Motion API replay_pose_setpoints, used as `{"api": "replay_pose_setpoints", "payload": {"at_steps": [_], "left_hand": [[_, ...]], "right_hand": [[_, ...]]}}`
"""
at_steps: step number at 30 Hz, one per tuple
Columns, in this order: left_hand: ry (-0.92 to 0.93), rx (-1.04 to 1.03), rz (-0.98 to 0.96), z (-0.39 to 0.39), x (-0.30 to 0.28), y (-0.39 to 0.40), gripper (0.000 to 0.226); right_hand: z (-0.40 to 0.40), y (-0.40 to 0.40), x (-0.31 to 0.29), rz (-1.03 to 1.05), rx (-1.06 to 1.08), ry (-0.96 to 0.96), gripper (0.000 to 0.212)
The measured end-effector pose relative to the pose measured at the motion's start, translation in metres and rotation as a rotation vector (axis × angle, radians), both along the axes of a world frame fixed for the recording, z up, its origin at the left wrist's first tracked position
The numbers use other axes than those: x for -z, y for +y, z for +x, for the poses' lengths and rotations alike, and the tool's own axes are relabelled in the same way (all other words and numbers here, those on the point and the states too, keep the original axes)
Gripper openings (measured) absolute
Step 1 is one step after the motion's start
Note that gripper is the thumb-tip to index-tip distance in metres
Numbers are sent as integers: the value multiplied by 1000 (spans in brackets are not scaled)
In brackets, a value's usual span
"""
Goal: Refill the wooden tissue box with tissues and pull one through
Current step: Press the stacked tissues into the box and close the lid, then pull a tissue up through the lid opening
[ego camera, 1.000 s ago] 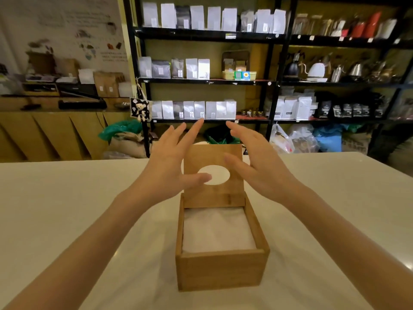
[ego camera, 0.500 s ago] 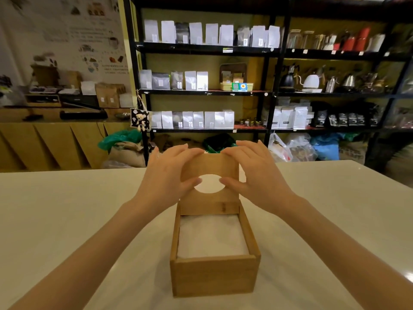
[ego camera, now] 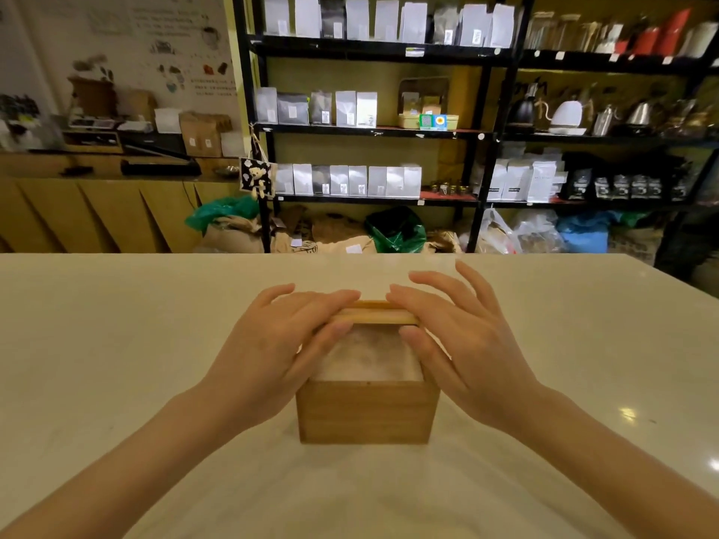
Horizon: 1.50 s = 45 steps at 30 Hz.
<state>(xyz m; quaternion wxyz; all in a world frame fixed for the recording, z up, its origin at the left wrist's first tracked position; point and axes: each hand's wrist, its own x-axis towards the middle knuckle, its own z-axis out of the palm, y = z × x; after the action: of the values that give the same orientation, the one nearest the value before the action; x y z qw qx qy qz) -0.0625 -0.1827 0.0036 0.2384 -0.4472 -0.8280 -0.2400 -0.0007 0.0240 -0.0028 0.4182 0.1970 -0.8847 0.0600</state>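
Both my hands on the lid of the wooden tissue box, lid tipped low over the tissues.

My left hand [ego camera: 272, 344] lies on the left end of the lid [ego camera: 375, 316], fingers spread flat over its top edge and the thumb curled under its near face, so I am pinching the lid lightly from that side. The wooden tissue box [ego camera: 367, 412] stands in the middle of the pale table [ego camera: 116, 344], its near wall facing me, and the white tissues [ego camera: 369, 361] fill it close to the rim. The lid slants down over the far half of the box, not yet flat. My right hand [ego camera: 463, 352] mirrors the left: fingers fanned over the right end of the lid, thumb tucked beneath, gripping the lid. Behind the table, black shelves [ego camera: 369, 130] carry rows of pouches.
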Motion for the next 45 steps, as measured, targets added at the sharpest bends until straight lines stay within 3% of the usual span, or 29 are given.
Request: {"api": "replay_pose_setpoints", "payload": {"at_steps": [10, 17, 23, 26, 30, 34, 39, 45], "left_hand": [[2, -87, -237, 23, 18, -7, 55], [50, -77, -242, 21, 19, -5, 55], [-118, -51, -12, -1, 8, 2, 67], [-295, -67, -150, -18, 5, 5, 89], [-429, -81, -362, -28, 3, 5, 105], [-514, -78, -460, -31, 3, 6, 108], [-590, -66, -441, -31, 4, 6, 98], [-641, -35, -414, -30, 3, 6, 97]], "right_hand": [[11, 0, 28, 115, -24, -11, 43], [12, 0, 31, 172, -23, -36, 40], [8, -7, 5, -130, -70, -352, 42], [-5, -8, -11, -194, -68, -459, 40], [-24, -9, -27, -64, -2, -583, 27], [-42, -14, -43, 26, -53, -761, 34], [-54, -20, -53, 75, -144, -789, 25], [-66, -25, -46, 325, -60, -879, 19]]}}
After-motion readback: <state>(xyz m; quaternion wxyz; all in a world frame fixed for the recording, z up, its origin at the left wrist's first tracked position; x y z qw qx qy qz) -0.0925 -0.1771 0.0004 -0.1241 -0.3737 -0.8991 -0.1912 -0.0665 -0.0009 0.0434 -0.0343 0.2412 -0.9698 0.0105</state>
